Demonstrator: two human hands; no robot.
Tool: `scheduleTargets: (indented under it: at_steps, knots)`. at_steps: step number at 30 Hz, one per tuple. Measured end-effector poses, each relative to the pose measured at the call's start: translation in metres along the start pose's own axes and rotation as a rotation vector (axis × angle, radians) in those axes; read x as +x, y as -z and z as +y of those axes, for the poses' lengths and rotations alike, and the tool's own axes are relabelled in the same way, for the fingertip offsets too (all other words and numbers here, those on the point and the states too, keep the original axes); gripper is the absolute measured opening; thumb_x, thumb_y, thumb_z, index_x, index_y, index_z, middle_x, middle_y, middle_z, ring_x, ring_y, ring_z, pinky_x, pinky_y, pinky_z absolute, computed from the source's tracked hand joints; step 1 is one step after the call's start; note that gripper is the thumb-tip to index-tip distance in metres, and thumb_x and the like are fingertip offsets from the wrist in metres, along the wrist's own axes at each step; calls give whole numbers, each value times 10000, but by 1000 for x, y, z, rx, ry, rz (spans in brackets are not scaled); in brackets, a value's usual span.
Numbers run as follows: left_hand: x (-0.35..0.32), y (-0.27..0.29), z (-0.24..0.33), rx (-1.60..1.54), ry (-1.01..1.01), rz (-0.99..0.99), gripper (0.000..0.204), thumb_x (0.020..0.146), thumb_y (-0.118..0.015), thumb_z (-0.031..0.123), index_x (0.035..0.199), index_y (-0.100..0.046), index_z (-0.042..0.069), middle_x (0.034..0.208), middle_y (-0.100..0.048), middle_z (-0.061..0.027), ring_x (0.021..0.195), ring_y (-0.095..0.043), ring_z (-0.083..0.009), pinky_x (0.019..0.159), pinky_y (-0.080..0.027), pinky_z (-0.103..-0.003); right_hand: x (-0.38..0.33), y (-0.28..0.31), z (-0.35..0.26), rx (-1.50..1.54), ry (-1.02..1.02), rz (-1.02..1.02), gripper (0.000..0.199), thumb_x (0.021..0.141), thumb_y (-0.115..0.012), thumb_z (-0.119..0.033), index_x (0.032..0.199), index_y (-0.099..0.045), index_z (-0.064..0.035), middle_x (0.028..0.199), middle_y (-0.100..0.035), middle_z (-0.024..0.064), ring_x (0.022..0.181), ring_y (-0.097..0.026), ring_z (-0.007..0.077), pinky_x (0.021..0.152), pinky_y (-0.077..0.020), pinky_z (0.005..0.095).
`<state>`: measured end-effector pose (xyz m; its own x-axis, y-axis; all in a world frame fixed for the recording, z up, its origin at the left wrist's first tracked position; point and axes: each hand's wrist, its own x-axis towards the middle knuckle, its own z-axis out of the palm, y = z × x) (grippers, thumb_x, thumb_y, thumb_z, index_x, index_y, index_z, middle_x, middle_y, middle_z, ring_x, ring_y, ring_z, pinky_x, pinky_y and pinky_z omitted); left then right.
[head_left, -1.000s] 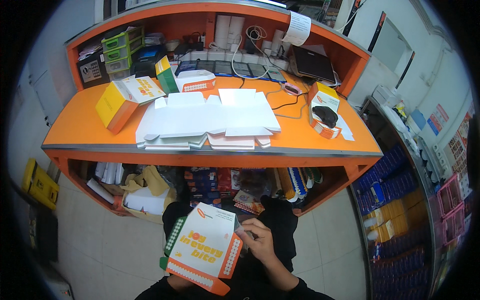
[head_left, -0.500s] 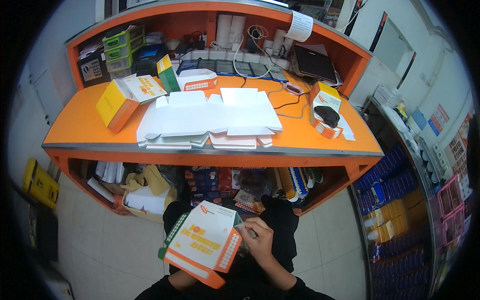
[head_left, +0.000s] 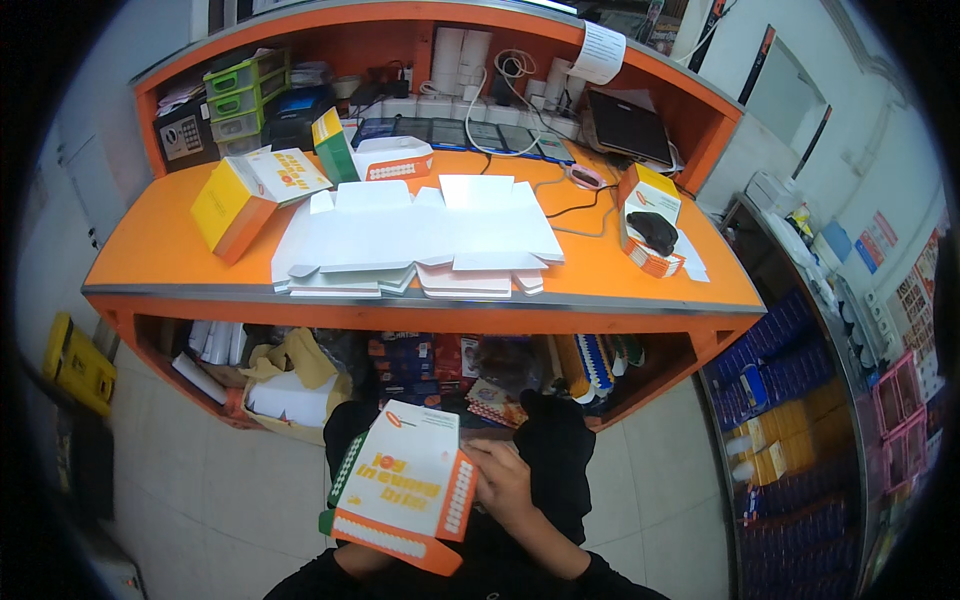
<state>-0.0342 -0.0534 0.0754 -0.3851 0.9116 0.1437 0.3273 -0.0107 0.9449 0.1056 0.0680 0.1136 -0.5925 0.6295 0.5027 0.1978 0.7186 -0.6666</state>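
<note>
A printed cardboard carton, white with orange and green sides, is held tilted above my lap, with an orange flap sticking out toward me. The curled fingers of my right hand grip its right edge, the fingertips partly behind the panel. My left hand reaches under the carton from the near side. Only the wrist shows there, and its fingers are hidden. Ahead on the orange counter lies a stack of flat, unfolded white carton blanks.
Yellow-and-orange cartons stand left of the blanks. A green-sided carton is behind them. At right, a dark object rests on another carton. An open box of papers sits under the counter. Stocked shelves line the right.
My right hand has moved slightly down and left, its fingers now closer against the carton's right edge. The carton has shifted a little left and turned more upright.
</note>
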Motion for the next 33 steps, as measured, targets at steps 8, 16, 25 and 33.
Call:
scheduleTargets:
  at_steps: [8,16,25,33]
  knots:
    - [31,-30,-22,37,-87,19,282,837,-652,151,1070,-580,11,1015,-620,-87,909,-601,-163,808,-488,-291,-11,-19,15,455,-427,-3,464,883,-515,-57,1331,-396,-45,1213,-541,195,1123,-543,253,895,-460,356]
    - [30,-31,-24,13,-65,-17,275,839,-647,140,1070,-582,6,1020,-621,-87,908,-601,-159,811,-490,-288,-14,-7,24,556,-388,59,340,911,-495,-66,1248,-481,-22,1094,-609,160,1001,-583,151,838,-470,298]
    - [20,-28,-28,-23,-50,-20,268,841,-642,128,1069,-583,1,1025,-622,-86,908,-601,-155,815,-491,-285,-2,3,22,103,-119,154,132,735,-691,-1,866,-684,-15,811,-637,103,766,-623,189,664,-483,268]
    - [37,-38,-41,-98,32,-41,236,840,-643,118,1038,-593,0,999,-621,-83,896,-600,-148,805,-496,-280,0,0,14,223,-251,65,97,750,-673,8,846,-680,-3,831,-633,95,769,-621,174,659,-490,271]
